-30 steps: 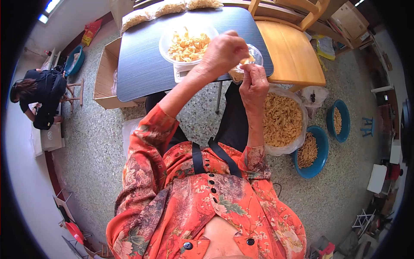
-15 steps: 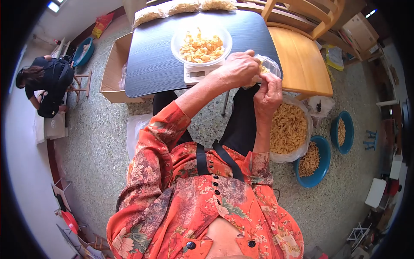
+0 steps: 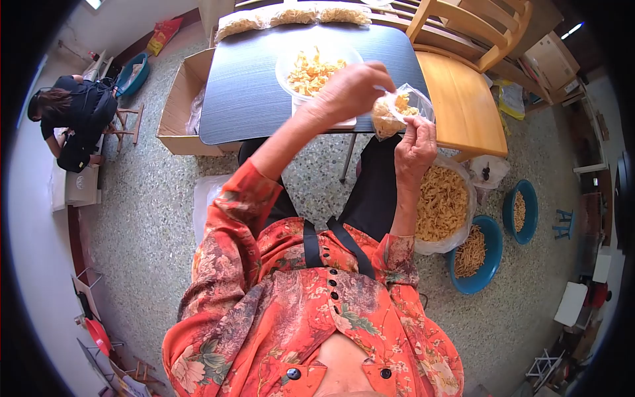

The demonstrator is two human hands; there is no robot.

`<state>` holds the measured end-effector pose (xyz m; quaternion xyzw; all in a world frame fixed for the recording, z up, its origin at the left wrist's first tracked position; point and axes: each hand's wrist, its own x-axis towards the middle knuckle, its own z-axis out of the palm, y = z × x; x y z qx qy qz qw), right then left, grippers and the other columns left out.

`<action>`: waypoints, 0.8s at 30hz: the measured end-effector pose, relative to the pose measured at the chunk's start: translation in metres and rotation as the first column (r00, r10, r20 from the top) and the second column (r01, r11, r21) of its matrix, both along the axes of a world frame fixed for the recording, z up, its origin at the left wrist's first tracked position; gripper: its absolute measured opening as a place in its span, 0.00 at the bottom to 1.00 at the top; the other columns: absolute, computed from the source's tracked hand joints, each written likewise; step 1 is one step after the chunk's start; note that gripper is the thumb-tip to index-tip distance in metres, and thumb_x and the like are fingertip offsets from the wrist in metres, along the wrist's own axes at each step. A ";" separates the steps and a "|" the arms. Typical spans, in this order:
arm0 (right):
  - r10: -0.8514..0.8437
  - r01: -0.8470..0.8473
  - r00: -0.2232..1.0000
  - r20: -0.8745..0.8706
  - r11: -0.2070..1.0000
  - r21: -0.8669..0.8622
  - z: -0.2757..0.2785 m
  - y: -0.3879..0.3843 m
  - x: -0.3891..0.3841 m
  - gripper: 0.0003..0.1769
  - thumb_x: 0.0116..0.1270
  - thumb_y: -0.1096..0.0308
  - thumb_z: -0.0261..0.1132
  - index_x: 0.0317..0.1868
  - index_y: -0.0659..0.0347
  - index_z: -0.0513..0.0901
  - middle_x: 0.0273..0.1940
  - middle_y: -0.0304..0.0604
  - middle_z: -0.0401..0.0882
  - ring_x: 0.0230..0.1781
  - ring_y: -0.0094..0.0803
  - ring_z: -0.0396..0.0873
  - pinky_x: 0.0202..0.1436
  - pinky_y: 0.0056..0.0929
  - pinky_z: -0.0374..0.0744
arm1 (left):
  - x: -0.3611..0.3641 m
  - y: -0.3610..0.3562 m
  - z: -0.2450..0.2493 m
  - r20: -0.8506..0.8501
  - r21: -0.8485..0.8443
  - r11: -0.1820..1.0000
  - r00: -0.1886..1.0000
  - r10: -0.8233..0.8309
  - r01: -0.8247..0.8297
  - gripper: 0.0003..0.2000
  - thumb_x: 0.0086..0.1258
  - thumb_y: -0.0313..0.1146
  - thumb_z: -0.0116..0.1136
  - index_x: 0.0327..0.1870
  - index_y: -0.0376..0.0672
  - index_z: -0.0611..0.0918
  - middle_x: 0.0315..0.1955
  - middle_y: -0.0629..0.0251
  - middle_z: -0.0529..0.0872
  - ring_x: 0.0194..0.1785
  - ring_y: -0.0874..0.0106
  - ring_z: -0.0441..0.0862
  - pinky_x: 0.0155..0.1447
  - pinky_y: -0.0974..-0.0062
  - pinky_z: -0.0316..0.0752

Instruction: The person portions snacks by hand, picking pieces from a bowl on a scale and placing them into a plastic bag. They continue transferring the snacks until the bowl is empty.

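A clear plastic bag [image 3: 387, 124] with pale yellow crisp pieces in it is at the black table's right front corner. The fingers of my right hand [image 3: 415, 147] are pinched on its rim. My left hand [image 3: 355, 89] is over the right side of the white bowl, just left of the bag, blurred by motion. Its fingers are closed, and a whitish bit shows at their tips; I cannot make out what it is. The white bowl [image 3: 283, 69] holds curled yellow crisp pieces [image 3: 311, 69]. Under it, the white scale [image 3: 344, 124] is mostly hidden by my left forearm.
Filled bags [image 3: 291, 16] lie along the table's [image 3: 245, 86] far edge. A wooden chair [image 3: 456, 92] adjoins it on the right. A lined tub of crisp pieces [image 3: 442, 202] and blue basins [image 3: 493, 264] stand right. A cardboard box [image 3: 178, 99] and a seated person [image 3: 83, 112] are left.
My left hand has moved a little left and away from the bag. The bag now shows more fully, and my right hand stays on it. The view has shifted slightly.
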<state>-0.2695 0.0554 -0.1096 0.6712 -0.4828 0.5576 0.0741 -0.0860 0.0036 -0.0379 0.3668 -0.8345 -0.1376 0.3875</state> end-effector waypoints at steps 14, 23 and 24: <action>0.024 -0.024 0.999 0.021 0.999 0.024 0.000 0.001 0.001 0.04 0.68 0.80 0.63 0.40 0.64 0.83 0.38 0.47 0.82 0.42 0.44 0.83 0.49 0.38 0.82 | 0.093 -0.041 -0.005 0.557 0.099 0.863 0.746 0.365 -0.496 0.16 0.61 0.39 0.72 0.51 0.52 0.88 0.41 0.61 0.90 0.48 0.64 0.87 0.52 0.67 0.81; 0.017 -0.018 0.999 0.029 0.999 0.036 0.000 0.001 0.000 0.03 0.69 0.80 0.64 0.39 0.64 0.83 0.38 0.47 0.82 0.40 0.43 0.83 0.47 0.38 0.82 | 0.083 -0.057 -0.011 0.681 0.062 0.833 0.634 0.367 -0.549 0.09 0.65 0.38 0.67 0.43 0.50 0.90 0.39 0.62 0.91 0.44 0.63 0.87 0.50 0.64 0.81; 0.016 -0.017 0.999 0.030 0.999 0.035 -0.001 0.001 0.000 0.02 0.69 0.80 0.64 0.39 0.64 0.83 0.38 0.47 0.82 0.40 0.43 0.83 0.47 0.38 0.82 | 0.088 -0.056 -0.012 0.596 0.051 0.851 0.700 0.394 -0.522 0.08 0.65 0.37 0.67 0.42 0.50 0.90 0.38 0.61 0.91 0.43 0.62 0.87 0.49 0.63 0.81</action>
